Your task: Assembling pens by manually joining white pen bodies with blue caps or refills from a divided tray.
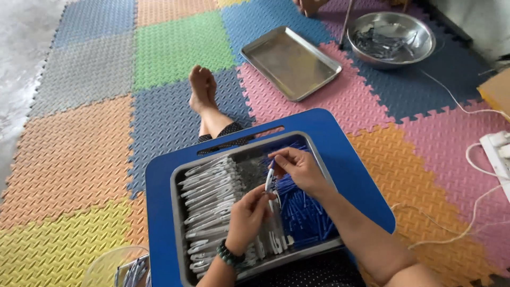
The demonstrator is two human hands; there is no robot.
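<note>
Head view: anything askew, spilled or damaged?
Nothing stands out. Both hands, left hand and right hand, hold one white pen over the grey tray. White pens lie stacked in rows; blue refills are heaped loosely but stay inside. The empty metal tray and bowl sit flat on the mat.

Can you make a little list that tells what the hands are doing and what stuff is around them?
left hand: holds the lower end of a white pen piece
right hand: pinches the top of the same piece
grey tray: on a blue lap table
in tray: stacked white pen bodies on one side, blue tubes on the other
floor: coloured foam mats
farther off: metal tray, metal bowl
</note>
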